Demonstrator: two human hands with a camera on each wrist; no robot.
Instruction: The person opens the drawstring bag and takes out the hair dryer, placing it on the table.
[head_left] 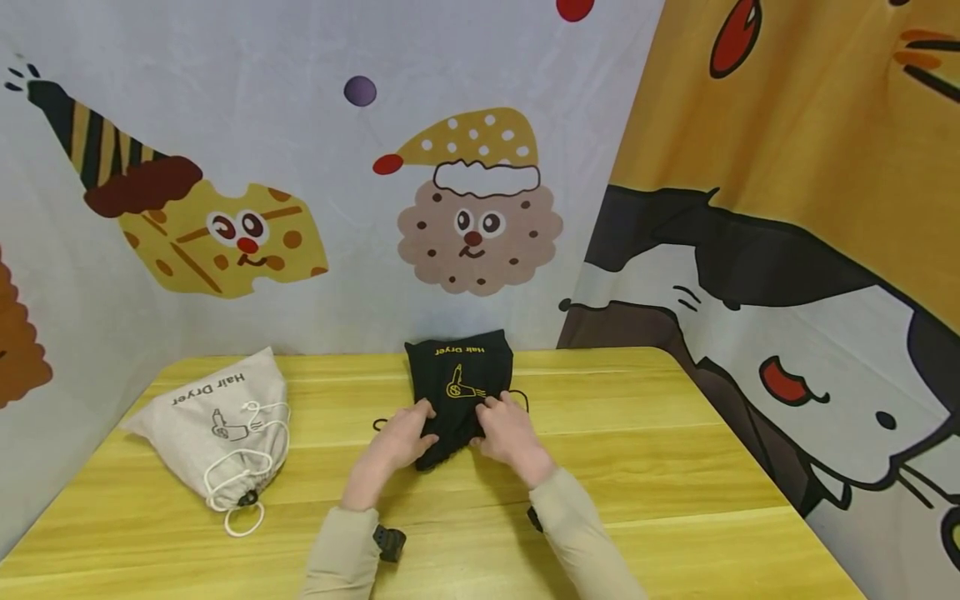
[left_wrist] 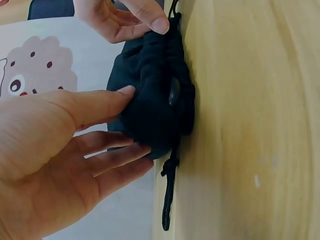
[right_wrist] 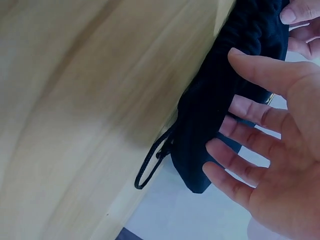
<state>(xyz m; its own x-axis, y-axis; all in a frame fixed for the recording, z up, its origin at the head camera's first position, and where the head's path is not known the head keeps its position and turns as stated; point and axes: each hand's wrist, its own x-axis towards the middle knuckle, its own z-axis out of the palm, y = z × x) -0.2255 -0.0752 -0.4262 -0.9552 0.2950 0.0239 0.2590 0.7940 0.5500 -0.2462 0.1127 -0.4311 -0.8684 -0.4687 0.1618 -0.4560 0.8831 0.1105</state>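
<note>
A black drawstring bag [head_left: 452, 417] with yellow "Hair Dryer" lettering and a dryer drawing lies at the table's middle, toward the back. Its gathered mouth faces the person, and a black cord loop [right_wrist: 150, 162] sticks out at each side. From the left, my left hand [head_left: 402, 435] touches the bag, with thumb and loosely extended fingers against the cloth in the left wrist view. My right hand [head_left: 508, 429] touches the opposite side; the right wrist view shows its thumb at the gathers and its fingers spread along the cloth.
A light grey drawstring bag [head_left: 217, 417] with the same lettering in dark print lies on the left of the wooden table [head_left: 660, 517]. Its white cord and black toggle [head_left: 247, 498] face the near side. Cartoon-printed fabric [head_left: 300, 108] hangs behind the table.
</note>
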